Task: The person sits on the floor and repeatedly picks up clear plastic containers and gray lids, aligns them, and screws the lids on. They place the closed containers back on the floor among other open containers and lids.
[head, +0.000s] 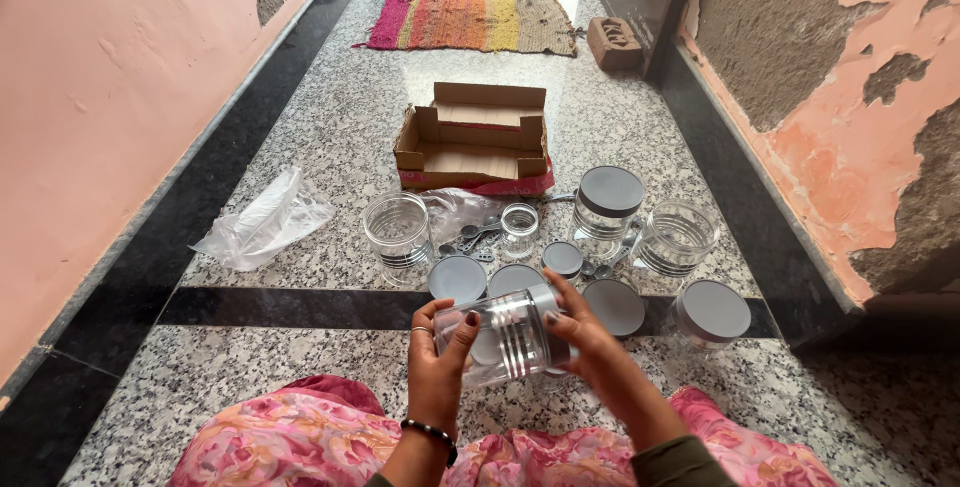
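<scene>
1. Speckled granite floor (330, 137), peeling pink walls either side.
2. Left hand (437, 352) and right hand (578, 332) both grasp a clear plastic jar (508, 335), held sideways.
3. Grey lids (458, 277) lie just beyond the hands.

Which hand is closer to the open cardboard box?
Right, though only slightly. The right hand grips the far, lidded end of the clear jar, a little nearer the cardboard box. The left hand holds the jar's other end, lower in view.

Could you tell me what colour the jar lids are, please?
Grey, seen in the head view, as on the capped jar's lid.
</scene>
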